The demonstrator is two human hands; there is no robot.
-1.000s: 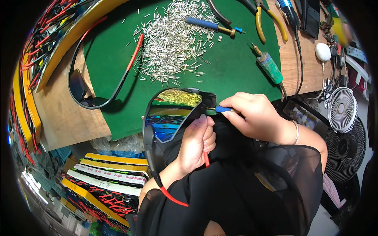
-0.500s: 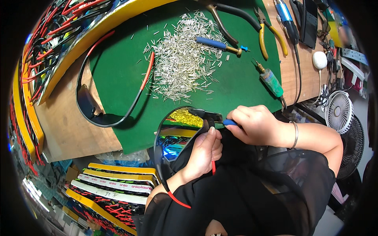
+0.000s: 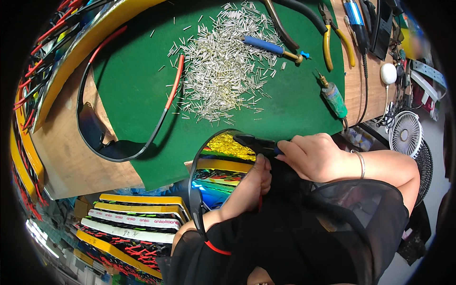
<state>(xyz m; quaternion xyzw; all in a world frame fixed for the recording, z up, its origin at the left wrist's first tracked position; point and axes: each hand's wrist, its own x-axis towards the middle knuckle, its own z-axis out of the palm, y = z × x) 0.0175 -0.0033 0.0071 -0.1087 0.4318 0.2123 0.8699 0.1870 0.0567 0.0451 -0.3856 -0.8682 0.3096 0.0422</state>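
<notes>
My left hand (image 3: 249, 185) is closed on a pair of wraparound sunglasses (image 3: 216, 165) with a mirrored lens and red-tipped black temples, held just off the near edge of the green mat. At the lens's right end, my right hand (image 3: 311, 156) is closed around a small blue-handled screwdriver (image 3: 278, 150). Only a bit of its blue handle shows; its tip is hidden behind the black hinge part of the sunglasses. Beyond my hands, a large pile of short silver metal pins (image 3: 223, 71) covers the mat.
Another pair of sunglasses (image 3: 130, 156) lies at the left of the mat (image 3: 266, 107). A blue-handled tool (image 3: 266, 45) lies on the pins. Yellow-handled cutters (image 3: 327, 47) and a green-handled tool (image 3: 334, 99) lie right. Racks of glasses (image 3: 133, 219) stand lower left; a white fan (image 3: 407, 134) stands right.
The sunglasses have turned, showing more of the mirrored lens. The screwdriver's metal shaft, visible before at the hinge, is now hidden. The whole view has shifted slightly.
</notes>
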